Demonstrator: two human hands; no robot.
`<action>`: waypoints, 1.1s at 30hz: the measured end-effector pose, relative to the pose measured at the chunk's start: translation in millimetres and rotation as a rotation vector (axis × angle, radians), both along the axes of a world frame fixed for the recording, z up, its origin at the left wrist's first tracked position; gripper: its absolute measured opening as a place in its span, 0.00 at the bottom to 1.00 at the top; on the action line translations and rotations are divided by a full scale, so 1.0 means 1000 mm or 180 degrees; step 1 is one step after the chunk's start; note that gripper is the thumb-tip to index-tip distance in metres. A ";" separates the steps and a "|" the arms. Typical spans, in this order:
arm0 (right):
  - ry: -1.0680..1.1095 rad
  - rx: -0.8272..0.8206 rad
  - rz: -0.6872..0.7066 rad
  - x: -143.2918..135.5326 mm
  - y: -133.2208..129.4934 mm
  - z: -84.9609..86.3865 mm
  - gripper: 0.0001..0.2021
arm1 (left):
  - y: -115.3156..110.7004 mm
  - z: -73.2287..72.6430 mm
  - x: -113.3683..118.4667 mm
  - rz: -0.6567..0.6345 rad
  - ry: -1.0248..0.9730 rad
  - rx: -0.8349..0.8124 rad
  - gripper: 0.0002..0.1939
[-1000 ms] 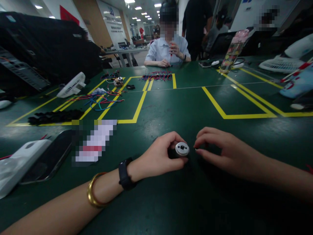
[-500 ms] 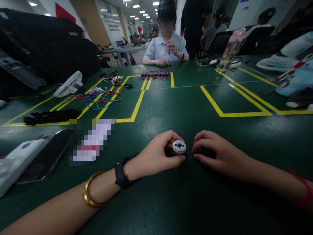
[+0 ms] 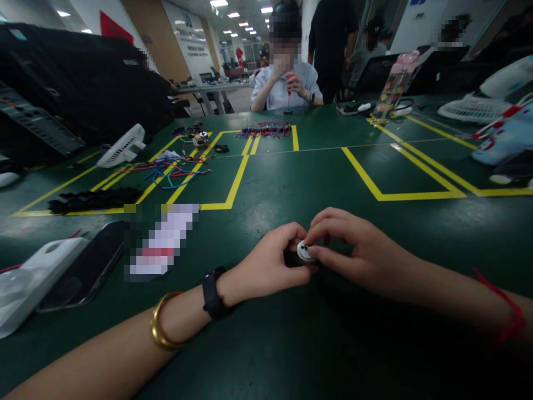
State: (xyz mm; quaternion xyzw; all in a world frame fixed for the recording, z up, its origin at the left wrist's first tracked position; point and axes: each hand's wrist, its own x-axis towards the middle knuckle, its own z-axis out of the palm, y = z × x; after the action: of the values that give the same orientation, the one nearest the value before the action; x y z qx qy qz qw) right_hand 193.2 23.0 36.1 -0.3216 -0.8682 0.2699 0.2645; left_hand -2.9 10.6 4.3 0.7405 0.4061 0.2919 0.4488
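A small round silver part (image 3: 306,251) with dark holes in its top face is near the middle of the head view, just above the green table (image 3: 266,344). My left hand (image 3: 270,261) is wrapped round its side, thumb nearest me. Over the part's top, my right hand (image 3: 358,247) has its thumb and index fingertips brought together at the face. Whatever tiny thing may be between those fingertips is too small to make out.
To the left lie a white device (image 3: 41,278), a dark phone-like slab (image 3: 87,266), a blurred paper (image 3: 166,239), black bundles (image 3: 95,199) and coloured wires (image 3: 170,169). Across the table sits a person (image 3: 287,83). A bottle (image 3: 393,89) stands at back right.
My right hand has moved left and now touches the top of the silver part, which is slightly tilted. The person opposite has raised a hand to the face. The view has shifted slightly.
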 end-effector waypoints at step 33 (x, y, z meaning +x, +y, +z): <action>0.0137 0.0515 -0.0351 0.013 0.001 0.012 0.04 | -0.001 0.000 0.000 -0.0051 -0.0253 -0.0155 0.15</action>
State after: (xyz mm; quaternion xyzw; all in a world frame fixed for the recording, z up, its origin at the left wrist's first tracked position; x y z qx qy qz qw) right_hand 206.6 23.8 48.0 -0.3406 -0.8622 0.1907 0.3227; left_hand -2.8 9.4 3.9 0.7204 0.3890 0.3076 0.4848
